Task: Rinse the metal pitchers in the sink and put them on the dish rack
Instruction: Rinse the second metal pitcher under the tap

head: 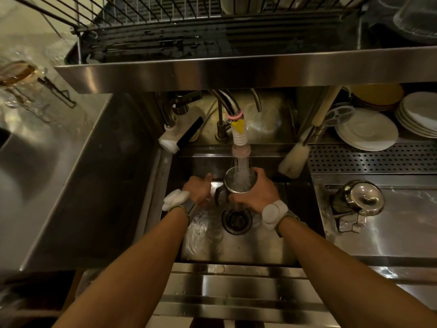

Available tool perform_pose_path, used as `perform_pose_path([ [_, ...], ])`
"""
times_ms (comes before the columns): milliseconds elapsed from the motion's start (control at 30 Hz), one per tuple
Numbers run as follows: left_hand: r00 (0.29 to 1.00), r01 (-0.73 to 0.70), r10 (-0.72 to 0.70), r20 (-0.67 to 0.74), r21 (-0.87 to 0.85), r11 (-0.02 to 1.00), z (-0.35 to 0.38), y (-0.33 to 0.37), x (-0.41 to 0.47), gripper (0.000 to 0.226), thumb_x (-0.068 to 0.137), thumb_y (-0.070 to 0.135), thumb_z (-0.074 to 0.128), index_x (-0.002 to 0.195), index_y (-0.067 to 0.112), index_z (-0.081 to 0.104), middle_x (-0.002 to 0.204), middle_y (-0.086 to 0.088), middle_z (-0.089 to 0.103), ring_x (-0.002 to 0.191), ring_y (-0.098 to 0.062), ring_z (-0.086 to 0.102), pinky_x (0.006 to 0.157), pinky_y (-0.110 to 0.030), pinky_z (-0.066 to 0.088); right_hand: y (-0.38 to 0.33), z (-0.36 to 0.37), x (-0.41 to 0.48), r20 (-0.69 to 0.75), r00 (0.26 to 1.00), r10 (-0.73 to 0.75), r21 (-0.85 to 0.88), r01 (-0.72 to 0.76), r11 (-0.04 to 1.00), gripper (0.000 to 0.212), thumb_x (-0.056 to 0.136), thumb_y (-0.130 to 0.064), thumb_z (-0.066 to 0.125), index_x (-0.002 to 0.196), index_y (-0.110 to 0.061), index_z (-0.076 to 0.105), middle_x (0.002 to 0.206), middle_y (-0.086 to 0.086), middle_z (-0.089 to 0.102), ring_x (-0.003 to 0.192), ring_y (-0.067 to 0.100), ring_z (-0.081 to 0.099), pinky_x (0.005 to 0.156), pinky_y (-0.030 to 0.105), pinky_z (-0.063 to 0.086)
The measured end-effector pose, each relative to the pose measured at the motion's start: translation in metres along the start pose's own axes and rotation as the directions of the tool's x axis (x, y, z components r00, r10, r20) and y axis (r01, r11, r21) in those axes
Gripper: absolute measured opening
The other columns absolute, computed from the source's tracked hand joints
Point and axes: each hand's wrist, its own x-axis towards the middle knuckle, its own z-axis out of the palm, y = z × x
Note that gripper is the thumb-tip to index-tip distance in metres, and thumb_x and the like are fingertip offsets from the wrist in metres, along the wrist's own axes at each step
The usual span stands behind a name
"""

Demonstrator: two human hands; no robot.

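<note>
Okay, dish rack [165, 17]: I've got wire bars across the top of my view, cut off by the frame edge, and whatever is stacked at their right end is too cropped to name.
Sink [236, 247]: a wet steel basin straight below me, its near wall hidden behind the counter lip.
Plates [369, 132]: white stacks on the right under the shelf, the far ones running out of frame.
Metal vessel [359, 200]: it lies on its side on the right drainboard, shiny, and I can't tell whether it is another pitcher.
Pitcher [238, 184]: upright over the sink, mouth up, directly under the tap nozzle [240, 138], with water pouring in. Spray blurs the inside.
Right hand [259, 194]: wrapped round the pitcher's body, fingers over the far side, thumb on the near side.
Left hand [197, 189]: just beside the pitcher's dark handle, thumb stuck up. The fingers curl down out of sight, so I can't tell if they grasp the handle.
Drain [236, 220]: round and dark, just below the pitcher, partly covered by the right wrist.
</note>
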Motion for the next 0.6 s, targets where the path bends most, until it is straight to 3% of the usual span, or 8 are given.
perform_pose_path([
  [100,0.999,-0.045,0.045,0.008,0.072,0.996,-0.006,0.002,-0.006,0.062,0.092,0.057,0.037,0.097,0.008,0.074,0.1,-0.015,0.073,0.1,-0.033,0.068,0.094,-0.04,0.052,0.002,-0.006,0.006,-0.066,0.997,0.039,0.046,-0.036,0.998,0.109,0.051,-0.04,0.089,0.14,-0.018,0.031,0.131,0.003,0.055,0.119,0.024,0.054,0.099,0.035,0.047],
  [300,0.989,-0.14,0.13,0.065,0.173,0.975,-0.008,0.007,-0.011,0.053,0.099,0.046,0.034,0.118,0.008,0.065,0.132,-0.018,0.058,0.124,-0.036,0.052,0.101,-0.034,0.04,-0.001,-0.009,0.006,-0.006,1.0,0.023,-0.034,-0.023,0.999,0.11,0.045,-0.05,0.088,0.137,-0.02,0.034,0.129,0.003,0.055,0.118,0.025,0.054,0.098,0.041,0.048],
  [400,0.987,-0.156,0.145,0.068,0.186,0.97,-0.007,0.007,-0.011,0.051,0.099,0.044,0.035,0.119,0.007,0.064,0.133,-0.019,0.057,0.125,-0.037,0.051,0.099,-0.034,0.04,-0.003,-0.012,0.008,-0.077,0.995,0.063,-0.015,-0.065,0.998,0.115,0.038,-0.058,0.084,0.136,-0.023,0.035,0.129,0.006,0.054,0.12,0.028,0.051,0.098,0.041,0.048],
  [467,0.988,-0.148,0.137,0.066,0.189,0.971,-0.008,0.006,-0.009,0.05,0.099,0.045,0.036,0.117,0.007,0.065,0.131,-0.019,0.058,0.123,-0.037,0.052,0.099,-0.035,0.041,-0.008,-0.006,0.006,-0.018,0.999,0.027,-0.054,-0.028,0.998,0.117,0.036,-0.062,0.082,0.136,-0.024,0.034,0.13,0.007,0.052,0.121,0.028,0.049,0.1,0.043,0.047],
  [533,0.99,-0.134,0.126,0.056,0.18,0.974,-0.008,0.006,-0.007,0.05,0.098,0.045,0.037,0.117,0.008,0.065,0.13,-0.018,0.059,0.123,-0.037,0.053,0.101,-0.036,0.041,-0.007,-0.003,0.004,0.033,0.999,0.018,-0.118,-0.014,0.993,0.112,0.044,-0.055,0.085,0.138,-0.025,0.032,0.13,0.009,0.048,0.121,0.028,0.047,0.1,0.042,0.045],
  [600,0.991,-0.134,0.126,0.054,0.173,0.976,-0.01,0.006,-0.006,0.05,0.098,0.045,0.038,0.117,0.008,0.065,0.13,-0.018,0.059,0.123,-0.037,0.052,0.101,-0.036,0.041,-0.001,-0.006,0.007,-0.005,0.999,0.054,-0.098,-0.054,0.994,0.108,0.046,-0.052,0.087,0.136,-0.025,0.033,0.13,0.009,0.047,0.12,0.029,0.046,0.1,0.042,0.045],
])
